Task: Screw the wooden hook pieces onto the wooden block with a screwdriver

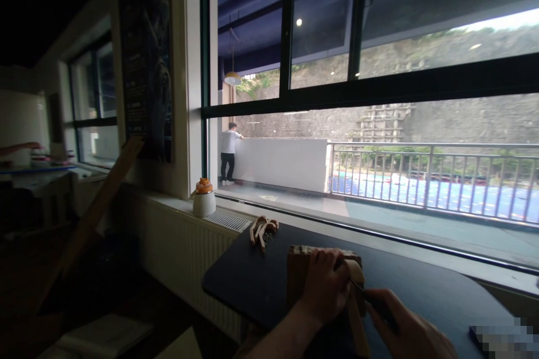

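My left hand [328,283] is closed over a curved wooden strip [357,322] and presses it against a brown wooden block [297,272] on the dark table. The strip's rounded upper end shows just right of the fingers, and its straight part runs down toward me. In my right hand [406,322] is a dark-handled carving knife [385,309]. Its thin tip points up and left and meets the strip close to my left fingers. Several similar curved wooden pieces [263,231] lie in a small pile at the table's far left corner.
The dark tabletop [425,286] has rounded corners and stands by a large window. A white jar with an orange top [204,199] sits on the sill above a radiator [185,258]. A long plank [101,202] leans at left. Outside, a person [228,151] stands by a white wall.
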### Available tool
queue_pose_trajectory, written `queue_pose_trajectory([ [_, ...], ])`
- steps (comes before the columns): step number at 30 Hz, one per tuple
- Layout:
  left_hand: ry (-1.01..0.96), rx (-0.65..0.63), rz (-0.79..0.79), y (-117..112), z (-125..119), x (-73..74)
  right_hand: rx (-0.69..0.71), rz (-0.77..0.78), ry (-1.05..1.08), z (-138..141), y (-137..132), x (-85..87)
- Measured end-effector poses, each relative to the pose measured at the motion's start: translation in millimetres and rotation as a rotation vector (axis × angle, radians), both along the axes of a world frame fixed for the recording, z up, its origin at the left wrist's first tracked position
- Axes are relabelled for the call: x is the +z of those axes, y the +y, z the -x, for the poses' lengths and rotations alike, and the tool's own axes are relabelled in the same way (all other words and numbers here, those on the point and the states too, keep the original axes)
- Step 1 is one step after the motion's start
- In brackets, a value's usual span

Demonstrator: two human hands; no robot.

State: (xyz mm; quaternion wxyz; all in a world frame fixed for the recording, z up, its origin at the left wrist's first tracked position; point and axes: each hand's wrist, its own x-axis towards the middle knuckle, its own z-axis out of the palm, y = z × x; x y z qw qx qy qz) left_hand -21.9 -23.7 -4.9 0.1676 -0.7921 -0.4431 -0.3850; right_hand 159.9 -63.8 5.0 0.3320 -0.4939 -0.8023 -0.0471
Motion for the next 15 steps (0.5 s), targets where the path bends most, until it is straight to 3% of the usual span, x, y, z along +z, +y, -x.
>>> queue_pose_trajectory([
  [3,0.002,-0.002,0.000,0,0,0.9,-0.057,0.052,0.024,0,3,-1.1],
  [9,0.005,0.004,0.004,-1,-1,1.8,0.041,-0.292,-0.039,1,-8,2.9],
  [15,0.009,0.006,0.007,-1,-2,1.4,0.119,-0.448,-0.165,-3,-13,0.2],
])
